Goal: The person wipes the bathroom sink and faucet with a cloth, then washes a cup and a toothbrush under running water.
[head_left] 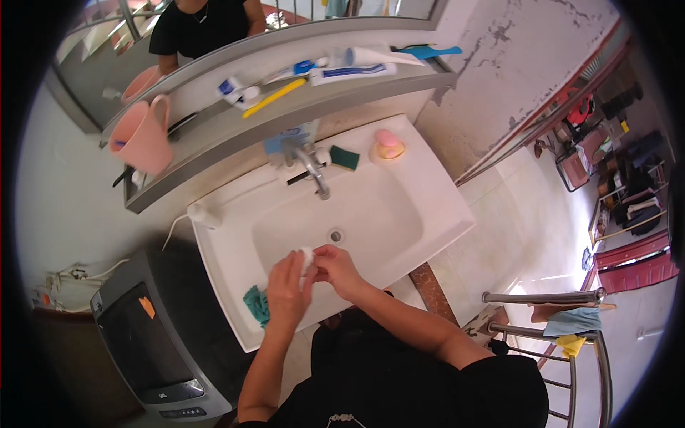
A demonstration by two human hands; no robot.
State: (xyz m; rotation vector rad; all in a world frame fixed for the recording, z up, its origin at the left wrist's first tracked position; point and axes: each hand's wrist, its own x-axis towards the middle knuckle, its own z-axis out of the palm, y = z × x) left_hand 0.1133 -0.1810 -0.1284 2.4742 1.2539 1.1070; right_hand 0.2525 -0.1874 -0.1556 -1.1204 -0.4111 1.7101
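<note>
Over the front part of a white sink point(442, 214), my two hands meet around a small white object point(307, 258) whose kind I cannot make out. My left hand point(287, 287) has its fingers closed along one side of it. From the other side my right hand point(337, 269) pinches it with thumb and fingers. Just left of my left hand, a crumpled green cloth point(256, 305) lies on the sink's rim. The metal drain point(335, 235) shows in the basin beyond my hands, and the faucet point(314, 171) stands behind it.
A green sponge point(344, 158) and pink soap point(389, 145) sit on the sink's back rim. The shelf above bears a pink mug point(141, 135), a yellow toothbrush point(275, 98) and several tubes. A dark grey washing machine point(153, 342) stands left; a metal rack point(542, 296) stands right.
</note>
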